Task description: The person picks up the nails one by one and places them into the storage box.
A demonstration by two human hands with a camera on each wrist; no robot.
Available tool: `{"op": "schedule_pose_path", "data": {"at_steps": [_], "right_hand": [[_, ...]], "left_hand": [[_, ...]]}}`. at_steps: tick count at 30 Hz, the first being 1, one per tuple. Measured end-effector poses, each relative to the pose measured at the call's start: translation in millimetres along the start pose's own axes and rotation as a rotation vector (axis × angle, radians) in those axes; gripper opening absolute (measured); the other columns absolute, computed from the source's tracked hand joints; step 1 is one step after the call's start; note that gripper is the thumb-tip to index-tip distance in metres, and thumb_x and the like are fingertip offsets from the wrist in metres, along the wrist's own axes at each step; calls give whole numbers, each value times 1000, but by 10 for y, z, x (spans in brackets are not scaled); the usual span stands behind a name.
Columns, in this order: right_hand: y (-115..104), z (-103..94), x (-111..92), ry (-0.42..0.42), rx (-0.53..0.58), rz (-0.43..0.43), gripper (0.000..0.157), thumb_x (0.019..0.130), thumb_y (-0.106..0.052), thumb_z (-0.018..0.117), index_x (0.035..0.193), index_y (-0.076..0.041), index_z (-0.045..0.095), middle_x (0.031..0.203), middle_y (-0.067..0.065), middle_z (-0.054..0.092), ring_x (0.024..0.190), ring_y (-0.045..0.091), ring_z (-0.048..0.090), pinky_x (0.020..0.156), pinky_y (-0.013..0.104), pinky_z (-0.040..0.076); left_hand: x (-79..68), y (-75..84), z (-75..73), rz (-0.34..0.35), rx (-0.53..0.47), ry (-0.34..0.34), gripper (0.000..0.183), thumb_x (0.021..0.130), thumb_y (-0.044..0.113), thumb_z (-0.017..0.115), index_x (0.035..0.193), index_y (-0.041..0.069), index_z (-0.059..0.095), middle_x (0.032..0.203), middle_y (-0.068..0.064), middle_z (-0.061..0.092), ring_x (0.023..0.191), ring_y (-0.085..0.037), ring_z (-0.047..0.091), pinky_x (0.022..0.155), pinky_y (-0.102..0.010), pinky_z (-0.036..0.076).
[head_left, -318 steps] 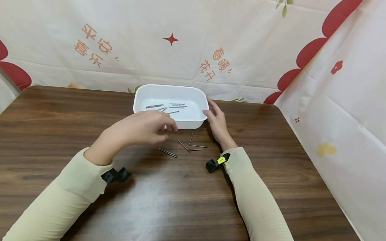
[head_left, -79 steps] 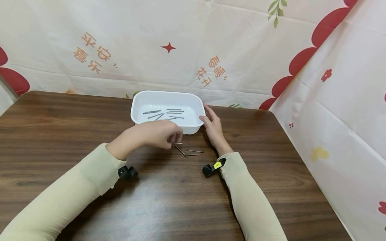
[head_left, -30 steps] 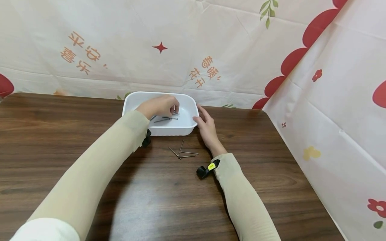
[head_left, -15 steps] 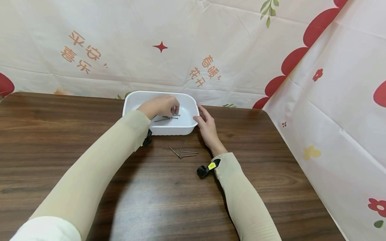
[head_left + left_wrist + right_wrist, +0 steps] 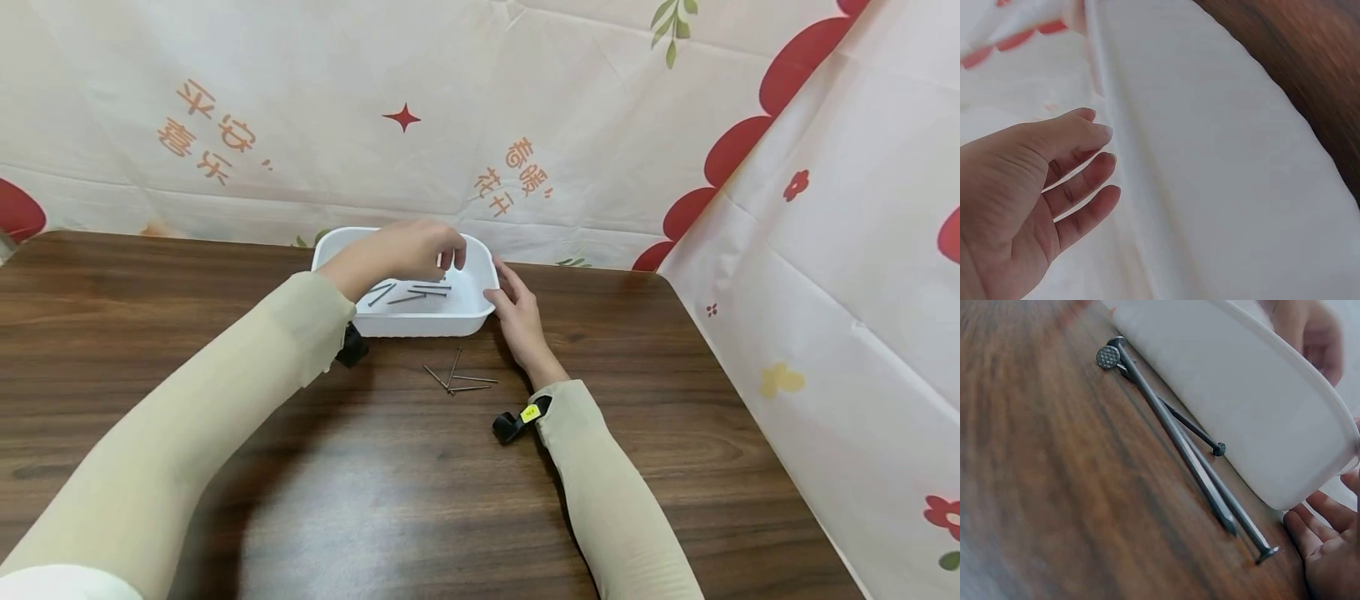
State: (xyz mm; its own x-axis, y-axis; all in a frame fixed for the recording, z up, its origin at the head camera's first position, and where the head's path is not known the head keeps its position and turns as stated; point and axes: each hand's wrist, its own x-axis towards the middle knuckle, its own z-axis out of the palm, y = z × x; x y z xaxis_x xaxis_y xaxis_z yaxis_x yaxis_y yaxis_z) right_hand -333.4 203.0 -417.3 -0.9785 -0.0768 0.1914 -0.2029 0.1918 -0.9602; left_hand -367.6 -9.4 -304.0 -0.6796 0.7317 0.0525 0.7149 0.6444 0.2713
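- Orange Chinese characters on backdrop cloth (image 5: 525, 100), mirrored, can't read; small yellow tag (image 5: 531, 412) at R wrist, print too small.
- White plastic tray (image 5: 480, 310), smooth, rounded corners, at 12 o'clock on dark wood-grain table (image 5: 450, 500); thin grey metal nails (image 5: 408, 293) inside.
- L hand (image 5: 405, 248) over tray, fingers loosely bent, holds nothing.
- R hand (image 5: 517, 321) w/ straight fingers touching tray's 3 o'clock wall.
- Loose nails (image 5: 457, 382) on table just at 6 o'clock of tray; flat cross-hatched heads.

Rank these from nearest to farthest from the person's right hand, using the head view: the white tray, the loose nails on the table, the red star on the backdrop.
1. White tray: touching the right hand, on its left.
2. Loose nails: on the table, in front of the tray, left of the wrist.
3. Red star: up on the backdrop, behind the tray.
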Motion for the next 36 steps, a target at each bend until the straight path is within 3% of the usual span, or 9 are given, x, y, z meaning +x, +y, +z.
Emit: {"op": "schedule_pose_path", "data": {"at_steps": [8, 13, 16, 19, 23, 28, 32, 36], "right_hand": [[1, -15, 0, -12, 3, -22, 57, 100, -12, 49, 156, -17, 40, 139, 21, 59, 112, 16, 59, 88, 18, 51], [9, -20, -3, -8, -19, -23, 56, 100, -13, 50, 155, -19, 41, 138, 19, 60, 115, 18, 59, 87, 18, 51], [12, -25, -7, -11, -20, -18, 56, 100, -15, 50, 155, -21, 41, 139, 20, 60, 121, 26, 59, 89, 19, 49], [19, -27, -14, -18, -9, -6, 55, 101, -16, 50, 155, -23, 40, 142, 20, 58, 126, 34, 58, 90, 20, 49], [23, -25, -29, -18, 1, 13, 56, 102, -16, 51, 156, -24, 40, 144, 19, 56, 127, 35, 58, 89, 20, 50], [-38, -20, -54, -26, 25, 39, 56, 102, -14, 51, 156, -21, 39, 146, 20, 55, 128, 36, 57, 90, 21, 51], [-200, -7, -112, -38, 38, 55, 57, 101, -10, 50, 157, -14, 37, 148, 24, 51, 132, 40, 54, 98, 31, 51], [-325, 7, -147, -39, 19, 54, 58, 101, -9, 48, 157, -10, 36, 149, 27, 50, 133, 43, 53, 106, 45, 48]], "left_hand": [[-254, 400, -18, 132, 83, 38, 23, 85, 0, 63, 104, 10, 72, 94, -3, 70, 87, -20, 63, 80, -36, 52], [-381, 523, 117, 227, 10, 38, 21, 82, 0, 65, 98, 12, 71, 91, -1, 69, 86, -18, 64, 79, -33, 52], [-430, 550, 236, 281, -36, 6, 21, 81, -2, 64, 96, 10, 71, 91, -2, 70, 88, -19, 65, 81, -32, 52], [-476, 562, 356, 283, -26, -30, 25, 79, -5, 62, 97, 10, 72, 93, -3, 71, 90, -19, 65, 83, -32, 53], [-520, 568, 510, 293, 9, -69, 32, 79, -8, 60, 99, 13, 73, 98, -3, 71, 90, -17, 63, 81, -32, 53], [-530, 568, 689, 386, 63, -78, 38, 78, -12, 57, 101, 13, 73, 97, -4, 70, 88, -18, 63, 78, -30, 53], [-530, 573, 773, 448, 110, -58, 34, 80, -13, 58, 98, 12, 73, 93, -4, 68, 88, -21, 65, 79, -31, 53], [-538, 581, 795, 432, 154, -58, 32, 80, -11, 61, 96, 14, 73, 91, -2, 67, 88, -21, 65, 79, -31, 53]]}}
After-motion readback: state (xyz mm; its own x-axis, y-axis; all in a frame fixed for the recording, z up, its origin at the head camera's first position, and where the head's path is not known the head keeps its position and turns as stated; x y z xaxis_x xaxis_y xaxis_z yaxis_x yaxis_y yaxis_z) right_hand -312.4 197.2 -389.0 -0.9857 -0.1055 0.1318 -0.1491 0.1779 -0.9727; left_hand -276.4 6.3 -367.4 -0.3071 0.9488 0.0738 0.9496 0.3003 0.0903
